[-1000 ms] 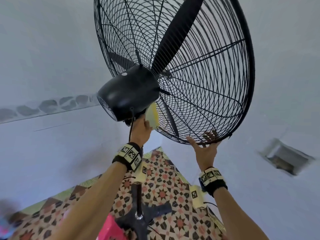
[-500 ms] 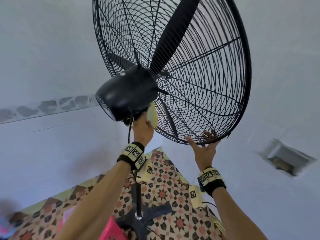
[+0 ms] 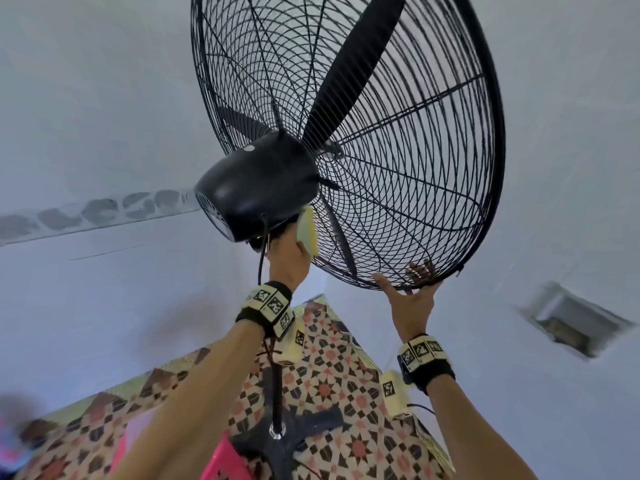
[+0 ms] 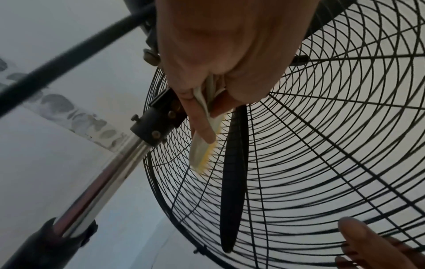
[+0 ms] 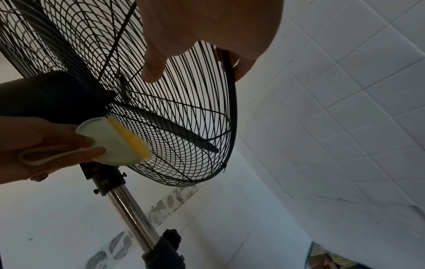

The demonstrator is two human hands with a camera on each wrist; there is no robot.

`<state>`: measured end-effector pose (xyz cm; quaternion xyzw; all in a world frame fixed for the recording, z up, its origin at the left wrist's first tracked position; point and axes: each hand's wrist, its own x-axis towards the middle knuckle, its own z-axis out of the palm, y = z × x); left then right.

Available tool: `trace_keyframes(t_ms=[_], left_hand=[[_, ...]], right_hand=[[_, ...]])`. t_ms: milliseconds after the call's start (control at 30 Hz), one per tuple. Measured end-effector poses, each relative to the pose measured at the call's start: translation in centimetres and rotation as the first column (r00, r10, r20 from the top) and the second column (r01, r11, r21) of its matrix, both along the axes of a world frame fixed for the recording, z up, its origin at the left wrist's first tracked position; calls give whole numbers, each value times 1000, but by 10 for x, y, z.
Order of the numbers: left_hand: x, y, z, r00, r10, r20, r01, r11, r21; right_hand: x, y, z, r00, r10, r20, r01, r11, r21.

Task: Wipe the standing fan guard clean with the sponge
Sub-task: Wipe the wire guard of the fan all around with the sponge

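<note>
Evenly and softly lit from above in the head view; dim, backlit and grainy at both wrists; bowed edges; blurred lower-left corner.

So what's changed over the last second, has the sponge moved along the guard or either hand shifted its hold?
Hardly anything. The left hand holds the sponge against the rear of the fan guard just below the motor housing, at most a touch higher than a second ago. The right hand stays at the guard's bottom rim, fingers hooked over it. Nothing was let go or newly gripped.
</note>
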<state>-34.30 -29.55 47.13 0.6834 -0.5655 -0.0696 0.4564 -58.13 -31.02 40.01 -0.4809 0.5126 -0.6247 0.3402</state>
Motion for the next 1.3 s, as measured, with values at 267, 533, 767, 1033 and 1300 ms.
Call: trace_keyframes(t_ms=[267,533,767,1033,1300], left_hand=[[1,4,5,997,53,53,-60,986,154],[17,4,-27,938,-189,-289,200,980,6],[16,2,-18,920,-214,-327,209,977,-51],[14,20,-24,901,-255,-351,204,963,-175],[4,11,-55,944,-327,-44,324,944,-64]], right_hand=[[3,5,-3,1000,-5,-9,5,1000,-23],[1,4,-4,1000,-18,-9,18,1000,-24],[-1,5,2,1000,-6,-24,5,999,-31],[0,8,3,999,-2,-35,1,1000,-29],[-2,7,-1,1000,-17,-15,16,1000,-17]])
